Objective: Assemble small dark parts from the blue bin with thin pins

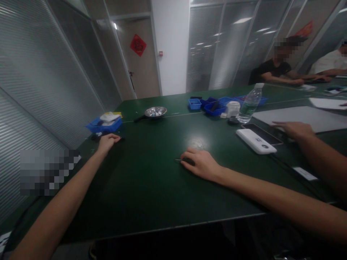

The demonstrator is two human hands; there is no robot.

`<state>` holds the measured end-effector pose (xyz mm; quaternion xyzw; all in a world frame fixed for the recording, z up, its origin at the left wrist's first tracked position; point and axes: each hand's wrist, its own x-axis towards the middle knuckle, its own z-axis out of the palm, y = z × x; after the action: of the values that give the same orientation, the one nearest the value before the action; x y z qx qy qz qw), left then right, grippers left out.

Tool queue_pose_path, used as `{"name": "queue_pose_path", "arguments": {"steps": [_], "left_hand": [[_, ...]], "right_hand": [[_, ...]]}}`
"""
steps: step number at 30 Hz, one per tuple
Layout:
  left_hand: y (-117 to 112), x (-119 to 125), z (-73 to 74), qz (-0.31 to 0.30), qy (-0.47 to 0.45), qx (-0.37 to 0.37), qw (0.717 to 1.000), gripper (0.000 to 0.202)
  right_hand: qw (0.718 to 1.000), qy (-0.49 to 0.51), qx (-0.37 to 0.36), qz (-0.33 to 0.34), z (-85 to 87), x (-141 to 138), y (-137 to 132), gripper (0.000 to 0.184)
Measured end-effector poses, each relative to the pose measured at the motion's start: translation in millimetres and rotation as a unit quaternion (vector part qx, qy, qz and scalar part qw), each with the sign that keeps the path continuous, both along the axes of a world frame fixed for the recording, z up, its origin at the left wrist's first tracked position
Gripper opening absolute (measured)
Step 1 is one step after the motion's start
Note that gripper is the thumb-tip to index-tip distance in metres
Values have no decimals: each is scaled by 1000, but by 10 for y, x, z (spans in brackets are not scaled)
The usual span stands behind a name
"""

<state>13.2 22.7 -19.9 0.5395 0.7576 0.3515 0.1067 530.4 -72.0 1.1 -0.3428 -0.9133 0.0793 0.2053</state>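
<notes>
On the left side of the green table, my left hand (107, 143) pinches a small dark piece (122, 139) between thumb and fingers; its kind is too small to make out. My right hand (200, 163) rests low over the table's middle, fingers curled round a slim tool with a dark handle (189, 161). A thin metal tip (178, 160) sticks out from it to the left. The two hands are well apart. Just behind my left hand stands a blue tray (93, 126) with white and yellow items in it.
A metal dish (155, 112) holds small pale pieces. Blue bins (194, 104), a white jar (232, 109) and a water bottle (249, 104) stand further back. At right lie a white power bank (255, 141), a phone (261, 133) and another person's hand (296, 130).
</notes>
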Motion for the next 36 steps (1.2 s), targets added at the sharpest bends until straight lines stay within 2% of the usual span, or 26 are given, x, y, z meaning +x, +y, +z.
{"name": "queue_pose_path", "arguments": {"steps": [3, 5, 7, 10, 12, 15, 18, 21, 24, 26, 27, 29, 31, 34, 36], "left_hand": [[-56, 59, 43, 0, 20, 1, 1000, 29], [-118, 125, 88, -37, 107, 6, 994, 25], [-194, 217, 136, -79, 222, -1, 972, 23], [-302, 385, 191, -111, 365, -41, 923, 25], [-349, 482, 212, -119, 416, -62, 899, 26], [-371, 560, 222, -131, 438, -76, 886, 27], [-368, 543, 216, -130, 429, -80, 890, 29], [-367, 449, 208, -124, 386, -44, 913, 32], [-355, 365, 210, -93, 272, -8, 958, 28], [-346, 396, 221, -81, 187, -9, 979, 26], [-348, 458, 231, -93, 152, -17, 984, 27], [-387, 693, 261, -165, 99, -33, 981, 32], [-488, 1065, 304, -270, 62, -45, 960, 36], [-750, 1729, 370, -425, 40, -47, 903, 33], [-942, 2097, 391, -483, 27, -51, 874, 29]], "right_hand": [[1000, 1, 1, 2, 3, -1, -1, 22], [1000, -1, 1, 3, 1, 1, -1, 22], [1000, -4, 3, 1, -1, 3, -3, 21], [1000, -7, 6, -2, -1, 2, -6, 21], [1000, -7, 4, 0, 1, 2, -7, 21], [1000, -3, 2, 3, 4, 2, -7, 21], [1000, -1, 3, 5, 1, 2, -6, 21], [1000, -2, 5, 10, -6, 0, -4, 20], [1000, -1, 8, 10, -6, -3, -3, 20], [1000, 0, 4, 14, 2, -6, -1, 21], [1000, 1, 0, 18, 8, -8, -1, 21], [1000, 5, -8, 29, 18, -9, -3, 23], [999, 9, -11, 41, 25, -8, -8, 25], [999, 12, 4, 53, 29, -3, -27, 24], [998, 10, 20, 60, 33, 0, -42, 23]]}}
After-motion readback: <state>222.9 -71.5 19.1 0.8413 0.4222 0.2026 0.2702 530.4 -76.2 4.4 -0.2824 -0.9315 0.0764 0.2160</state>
